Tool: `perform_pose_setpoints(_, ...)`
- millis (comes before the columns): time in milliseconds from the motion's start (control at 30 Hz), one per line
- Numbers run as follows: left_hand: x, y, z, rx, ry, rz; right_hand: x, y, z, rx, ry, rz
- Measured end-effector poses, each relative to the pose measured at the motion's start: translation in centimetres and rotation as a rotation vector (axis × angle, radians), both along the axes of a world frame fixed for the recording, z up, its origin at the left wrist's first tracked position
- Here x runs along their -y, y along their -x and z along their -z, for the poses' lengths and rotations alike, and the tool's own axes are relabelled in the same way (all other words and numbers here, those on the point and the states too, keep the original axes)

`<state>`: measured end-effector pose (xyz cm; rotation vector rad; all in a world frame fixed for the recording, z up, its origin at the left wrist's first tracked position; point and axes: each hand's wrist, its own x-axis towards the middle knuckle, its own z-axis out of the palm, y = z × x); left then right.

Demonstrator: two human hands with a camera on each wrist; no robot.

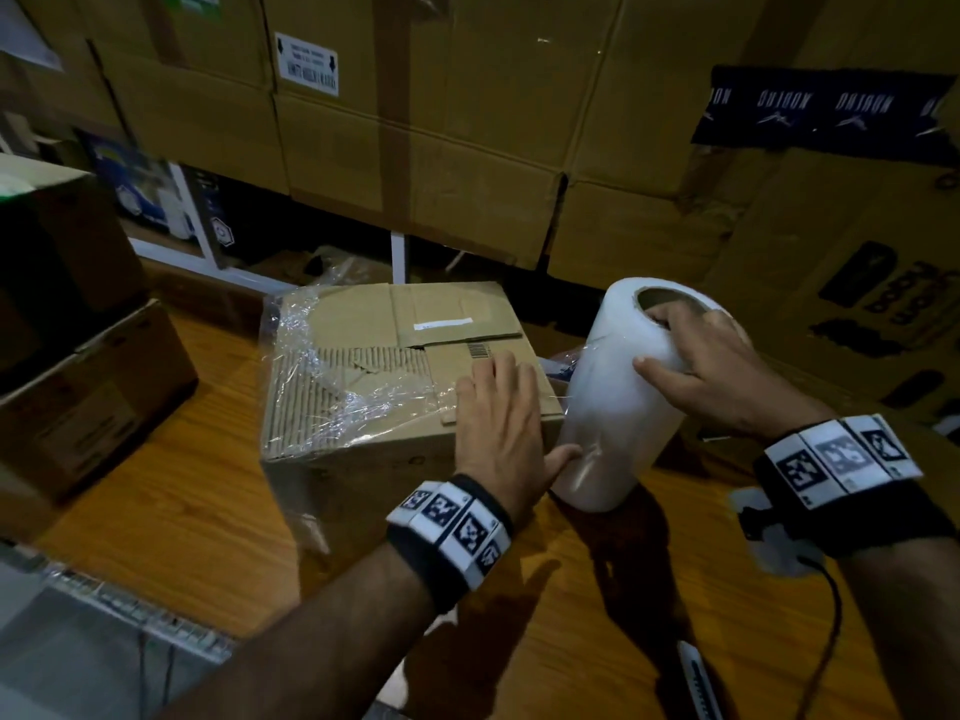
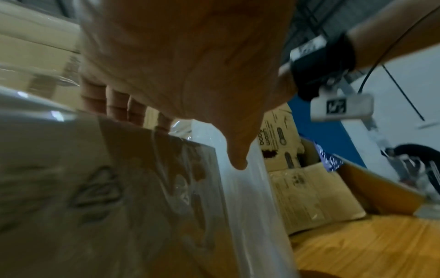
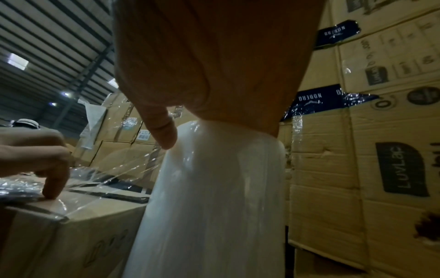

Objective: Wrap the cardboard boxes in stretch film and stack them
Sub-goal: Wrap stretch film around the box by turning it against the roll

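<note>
A brown cardboard box (image 1: 374, 356) sits on the wooden table (image 1: 171, 511), with clear stretch film (image 1: 332, 402) lying wrinkled over its top and left side. My left hand (image 1: 498, 402) presses flat on the box's near right corner, its thumb touching the white stretch film roll (image 1: 613, 418). The roll stands tilted just right of the box. My right hand (image 1: 696, 356) grips the roll's upper end, fingers in the core and thumb outside. In the right wrist view, film (image 3: 114, 175) stretches from the roll (image 3: 214, 197) onto the box (image 3: 71, 235) beneath my left hand's fingertips (image 3: 53, 190).
Two stacked cartons (image 1: 88, 397) stand at the table's left. A wall of big cartons (image 1: 467, 148) rises behind, and more cartons (image 1: 857, 314) crowd the right. A pen (image 1: 698, 683) and a black cable (image 1: 831, 621) lie near the front right.
</note>
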<state>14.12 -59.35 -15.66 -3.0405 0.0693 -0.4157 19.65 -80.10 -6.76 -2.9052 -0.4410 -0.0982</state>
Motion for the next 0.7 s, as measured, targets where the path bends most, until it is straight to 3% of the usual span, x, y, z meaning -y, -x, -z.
perform_pose_setpoints(267, 0.6, -2.4, 0.3, 0.013, -0.070, -0.055, 1.3, -0.2, 0.0, 0.020, -0.029, -0.090)
perform_pose_setpoints(367, -0.2, -1.3, 0.6, 0.027, -0.032, -0.020, 1.6, -0.3, -0.2, 0.053, 0.084, -0.084)
perform_pose_setpoints(533, -2.5, 1.8, 1.7, 0.086, 0.031, 0.086, 0.1, 0.0, 1.7, 0.278, 0.191, -0.001)
perform_pose_setpoints(700, -4.3, 3.7, 3.3, 0.183, 0.097, 0.142, 2.1, 0.1, 1.7, 0.311, 0.313, -0.105)
